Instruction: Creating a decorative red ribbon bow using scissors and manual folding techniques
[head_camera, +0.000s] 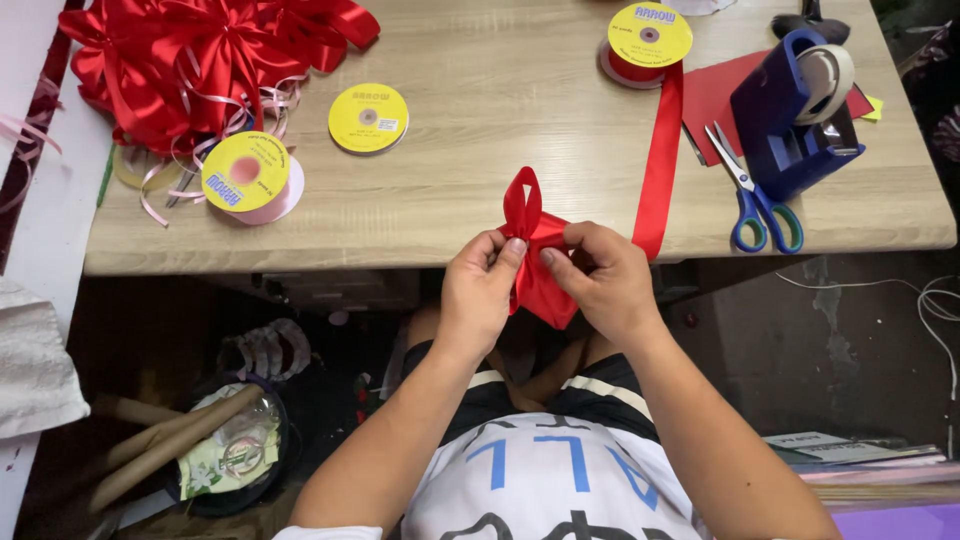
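Both hands meet at the front edge of a wooden table (470, 130), pinching a folded piece of red satin ribbon (532, 262). My left hand (478, 290) grips its left side, thumb and fingers closed on the fold. My right hand (603, 275) holds the right side. One ribbon loop stands up above the fingers. A strip of the same red ribbon (660, 150) runs from the hands up to a yellow-labelled spool (645, 42) at the back of the table.
A pile of finished red bows (190, 60) lies at the back left, beside a pink ribbon spool (250, 178) and a flat yellow spool (368, 118). Blue-handled scissors (752, 195), a blue tape dispenser (795, 105) and red paper (715, 95) sit right.
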